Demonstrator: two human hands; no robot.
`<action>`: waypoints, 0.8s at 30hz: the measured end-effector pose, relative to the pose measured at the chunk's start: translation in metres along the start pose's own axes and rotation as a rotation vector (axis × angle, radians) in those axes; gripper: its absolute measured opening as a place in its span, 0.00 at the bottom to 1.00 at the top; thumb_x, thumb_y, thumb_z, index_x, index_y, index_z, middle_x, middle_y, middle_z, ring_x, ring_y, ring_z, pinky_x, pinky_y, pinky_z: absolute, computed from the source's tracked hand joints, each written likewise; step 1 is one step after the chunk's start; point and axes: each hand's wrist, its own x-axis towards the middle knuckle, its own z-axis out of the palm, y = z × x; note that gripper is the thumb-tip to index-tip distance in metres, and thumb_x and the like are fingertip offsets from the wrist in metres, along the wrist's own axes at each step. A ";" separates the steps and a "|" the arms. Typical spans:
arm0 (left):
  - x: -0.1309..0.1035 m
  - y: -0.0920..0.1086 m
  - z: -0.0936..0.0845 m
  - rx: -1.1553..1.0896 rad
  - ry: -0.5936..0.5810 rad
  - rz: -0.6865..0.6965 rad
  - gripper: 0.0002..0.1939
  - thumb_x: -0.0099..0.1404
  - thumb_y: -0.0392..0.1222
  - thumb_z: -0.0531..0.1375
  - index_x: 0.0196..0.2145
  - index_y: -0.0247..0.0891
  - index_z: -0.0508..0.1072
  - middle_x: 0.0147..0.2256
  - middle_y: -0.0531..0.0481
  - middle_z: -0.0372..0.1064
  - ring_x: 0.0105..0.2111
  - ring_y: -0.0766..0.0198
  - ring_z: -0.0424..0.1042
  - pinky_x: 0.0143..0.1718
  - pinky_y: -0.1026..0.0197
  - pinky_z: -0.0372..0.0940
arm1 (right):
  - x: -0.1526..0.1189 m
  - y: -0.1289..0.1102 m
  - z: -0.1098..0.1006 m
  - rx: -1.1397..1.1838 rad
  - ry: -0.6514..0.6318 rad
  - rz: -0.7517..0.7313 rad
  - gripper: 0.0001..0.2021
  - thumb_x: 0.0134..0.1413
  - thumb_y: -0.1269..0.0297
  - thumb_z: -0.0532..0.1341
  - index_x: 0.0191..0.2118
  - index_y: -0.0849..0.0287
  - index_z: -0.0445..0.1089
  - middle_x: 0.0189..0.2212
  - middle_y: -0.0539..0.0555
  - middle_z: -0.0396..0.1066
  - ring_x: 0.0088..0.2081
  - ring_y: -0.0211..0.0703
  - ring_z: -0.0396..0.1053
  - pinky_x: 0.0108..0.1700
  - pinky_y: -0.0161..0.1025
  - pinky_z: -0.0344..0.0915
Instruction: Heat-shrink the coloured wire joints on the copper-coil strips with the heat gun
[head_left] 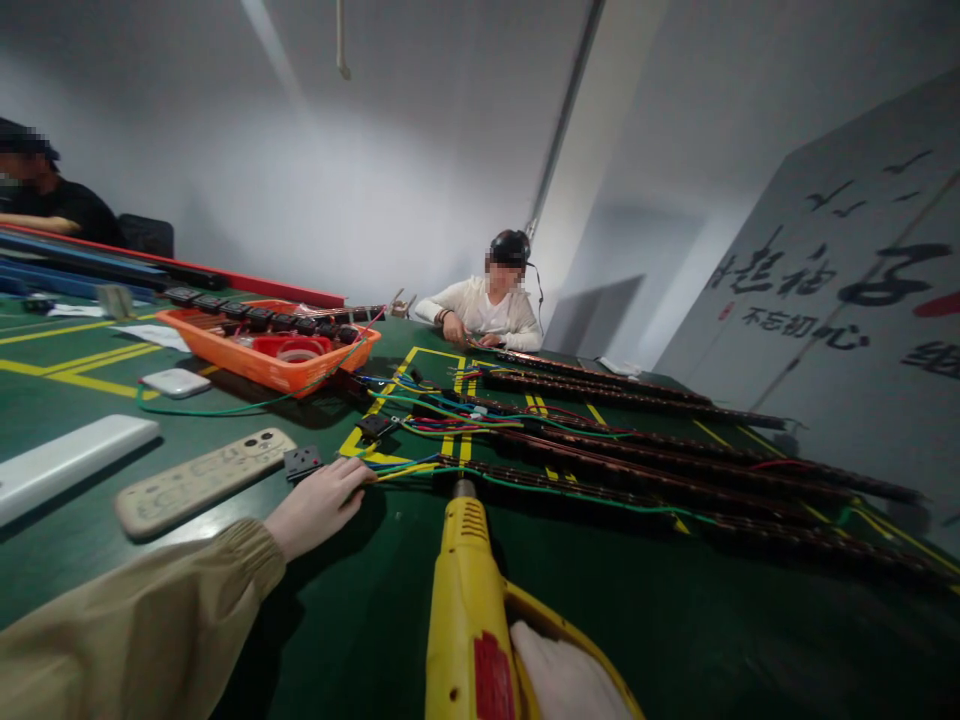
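My right hand (pixel 566 672) is wrapped round the handle of a yellow heat gun (pixel 466 600) at the bottom centre. The gun's metal nozzle (pixel 465 489) points away from me, at the near wire bundle. My left hand (pixel 322 503) is closed on coloured wires (pixel 405 468), beside a small black connector block (pixel 302 462). These wires run right into the nearest of several long dark strips (pixel 600 492). A green wire (pixel 547 486) lies along that strip. Another black connector (pixel 375 428) sits just beyond my left hand.
On the left of the green table (pixel 360 600) lie a phone (pixel 202 480), a long white case (pixel 75 462) and a small white box (pixel 176 382). An orange basket (pixel 281 372) holds parts behind them. One person (pixel 491 305) sits opposite, another (pixel 67 205) far left.
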 end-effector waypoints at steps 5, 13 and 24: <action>-0.001 -0.003 0.002 0.012 -0.024 -0.051 0.13 0.65 0.40 0.48 0.42 0.40 0.69 0.41 0.47 0.69 0.43 0.61 0.66 0.46 0.57 0.61 | -0.011 -0.006 -0.015 -0.001 0.083 -0.075 0.16 0.41 0.61 0.65 0.39 0.59 0.69 0.40 0.55 0.70 0.42 0.48 0.67 0.47 0.39 0.61; 0.011 -0.018 0.012 -0.024 0.136 -0.070 0.12 0.67 0.42 0.47 0.38 0.40 0.70 0.40 0.48 0.66 0.42 0.60 0.64 0.44 0.57 0.59 | 0.016 0.002 -0.034 0.274 0.257 -0.162 0.10 0.53 0.69 0.53 0.42 0.59 0.64 0.40 0.53 0.67 0.41 0.41 0.64 0.42 0.34 0.61; 0.019 -0.022 0.012 0.052 0.127 -0.025 0.10 0.62 0.33 0.49 0.34 0.40 0.70 0.38 0.50 0.66 0.40 0.64 0.66 0.40 0.61 0.60 | 0.062 0.011 -0.024 0.367 0.130 -0.001 0.22 0.64 0.53 0.41 0.57 0.57 0.54 0.38 0.55 0.70 0.33 0.41 0.68 0.34 0.36 0.62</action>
